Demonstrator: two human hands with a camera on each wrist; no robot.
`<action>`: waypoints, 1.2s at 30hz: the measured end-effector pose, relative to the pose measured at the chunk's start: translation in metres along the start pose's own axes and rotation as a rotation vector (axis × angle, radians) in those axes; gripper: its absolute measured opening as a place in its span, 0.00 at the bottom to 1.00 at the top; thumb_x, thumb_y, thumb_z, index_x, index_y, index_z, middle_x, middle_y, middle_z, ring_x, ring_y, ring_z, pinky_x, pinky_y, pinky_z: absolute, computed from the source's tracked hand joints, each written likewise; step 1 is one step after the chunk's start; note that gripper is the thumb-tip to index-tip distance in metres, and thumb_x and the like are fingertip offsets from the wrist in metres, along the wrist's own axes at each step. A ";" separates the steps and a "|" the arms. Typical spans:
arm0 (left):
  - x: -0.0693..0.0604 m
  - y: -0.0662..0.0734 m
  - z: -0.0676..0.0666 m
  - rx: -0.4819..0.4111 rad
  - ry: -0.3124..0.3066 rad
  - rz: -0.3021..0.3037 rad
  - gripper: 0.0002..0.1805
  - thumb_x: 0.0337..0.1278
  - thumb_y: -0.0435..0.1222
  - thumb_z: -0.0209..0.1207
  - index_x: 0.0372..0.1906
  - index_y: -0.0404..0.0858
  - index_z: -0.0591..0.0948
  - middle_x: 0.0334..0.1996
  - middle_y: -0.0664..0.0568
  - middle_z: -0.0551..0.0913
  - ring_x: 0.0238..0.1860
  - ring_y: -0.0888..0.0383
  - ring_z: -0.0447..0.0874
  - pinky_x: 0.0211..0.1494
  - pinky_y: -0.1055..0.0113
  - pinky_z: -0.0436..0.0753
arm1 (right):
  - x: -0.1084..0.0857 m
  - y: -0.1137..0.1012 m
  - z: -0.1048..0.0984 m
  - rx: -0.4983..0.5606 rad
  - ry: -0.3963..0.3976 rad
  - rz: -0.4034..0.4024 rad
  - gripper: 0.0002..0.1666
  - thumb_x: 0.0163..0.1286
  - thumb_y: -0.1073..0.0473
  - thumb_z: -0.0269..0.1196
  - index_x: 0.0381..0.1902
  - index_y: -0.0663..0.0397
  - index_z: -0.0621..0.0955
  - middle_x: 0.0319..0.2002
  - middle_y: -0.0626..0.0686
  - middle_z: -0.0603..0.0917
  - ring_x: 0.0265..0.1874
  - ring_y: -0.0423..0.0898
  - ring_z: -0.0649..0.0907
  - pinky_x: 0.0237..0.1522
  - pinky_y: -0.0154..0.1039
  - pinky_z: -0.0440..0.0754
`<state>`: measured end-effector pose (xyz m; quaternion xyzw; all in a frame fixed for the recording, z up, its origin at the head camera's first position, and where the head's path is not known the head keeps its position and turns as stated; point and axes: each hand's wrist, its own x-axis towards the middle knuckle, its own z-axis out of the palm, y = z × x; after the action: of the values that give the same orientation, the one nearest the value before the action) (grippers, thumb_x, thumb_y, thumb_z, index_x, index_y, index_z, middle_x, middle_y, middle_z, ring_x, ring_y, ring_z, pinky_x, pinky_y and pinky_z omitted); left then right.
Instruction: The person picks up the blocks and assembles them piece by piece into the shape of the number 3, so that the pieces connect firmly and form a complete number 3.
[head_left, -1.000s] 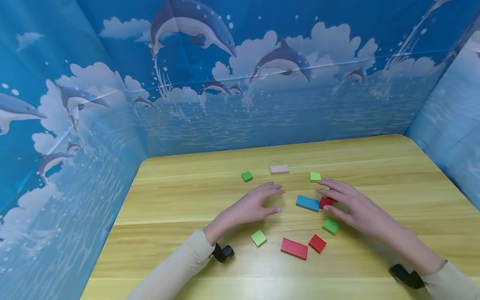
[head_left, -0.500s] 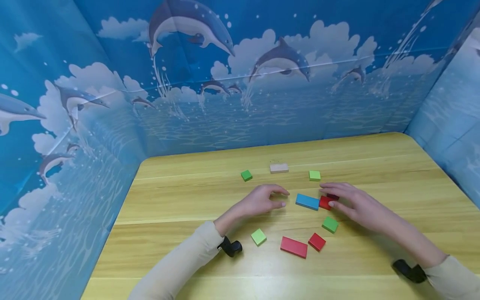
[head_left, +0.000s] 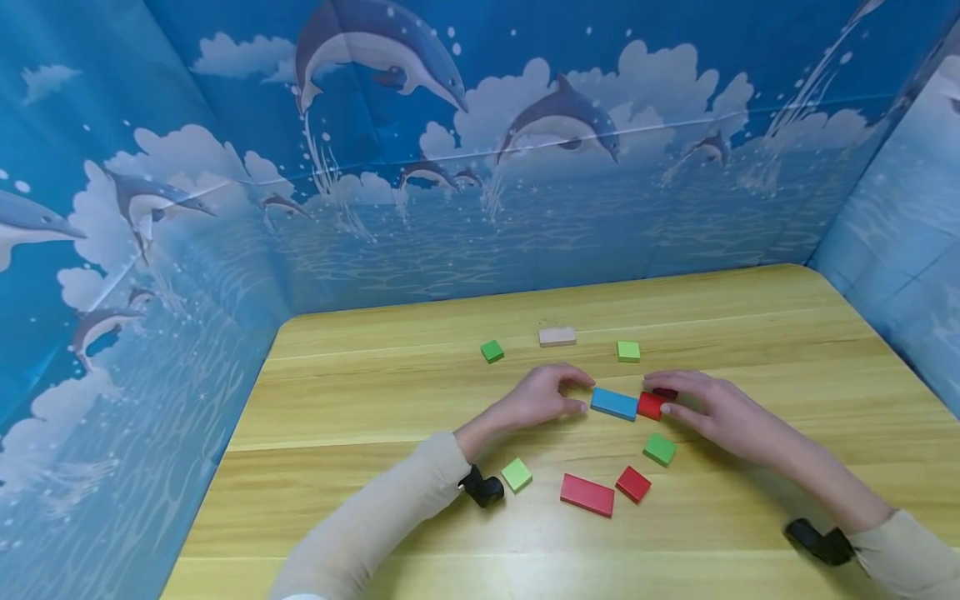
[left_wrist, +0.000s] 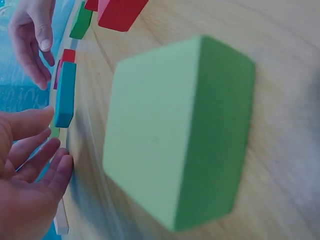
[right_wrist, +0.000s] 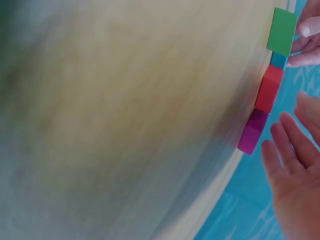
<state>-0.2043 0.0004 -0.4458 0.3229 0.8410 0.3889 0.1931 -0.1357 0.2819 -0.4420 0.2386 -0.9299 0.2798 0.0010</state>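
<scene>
In the head view, ten blocks lie on a wooden tabletop: four green blocks, three red blocks, one pale block, one blue block beside the left hand, and one purple block partly covered by the right hand. In the left wrist view, one green block fills the foreground, and the left fingers, parted, grasp nothing near the blue block's end. In the right wrist view, the right fingers, released and extended, are near the purple block.
</scene>
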 end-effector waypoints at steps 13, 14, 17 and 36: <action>0.016 -0.001 0.016 -0.021 0.039 0.002 0.19 0.54 0.32 0.70 0.53 0.40 0.85 0.44 0.59 0.82 0.40 0.64 0.76 0.41 0.78 0.75 | 0.001 -0.002 0.000 0.040 -0.005 0.039 0.25 0.67 0.63 0.66 0.62 0.53 0.78 0.58 0.55 0.80 0.57 0.58 0.78 0.54 0.60 0.75; 0.016 -0.001 0.017 -0.011 0.042 0.002 0.19 0.54 0.32 0.70 0.53 0.40 0.85 0.43 0.59 0.82 0.39 0.64 0.76 0.41 0.78 0.75 | 0.001 -0.002 0.000 0.044 -0.008 0.043 0.25 0.68 0.63 0.66 0.62 0.53 0.78 0.58 0.55 0.80 0.57 0.58 0.78 0.54 0.60 0.75; 0.016 0.000 0.018 0.015 0.045 0.010 0.18 0.54 0.32 0.70 0.52 0.40 0.85 0.43 0.58 0.81 0.39 0.63 0.75 0.41 0.78 0.74 | 0.001 -0.002 0.000 0.050 -0.010 0.048 0.25 0.68 0.61 0.66 0.63 0.53 0.78 0.58 0.55 0.80 0.56 0.57 0.78 0.54 0.60 0.75; -0.008 -0.007 0.006 -0.023 0.074 -0.009 0.15 0.59 0.30 0.66 0.52 0.38 0.83 0.41 0.58 0.78 0.40 0.63 0.76 0.44 0.77 0.76 | 0.001 -0.002 0.000 0.045 -0.028 0.067 0.25 0.68 0.61 0.65 0.63 0.55 0.78 0.59 0.58 0.78 0.59 0.60 0.76 0.55 0.61 0.74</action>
<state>-0.1979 -0.0054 -0.4549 0.3021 0.8445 0.4095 0.1672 -0.1363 0.2801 -0.4410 0.2111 -0.9308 0.2973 -0.0265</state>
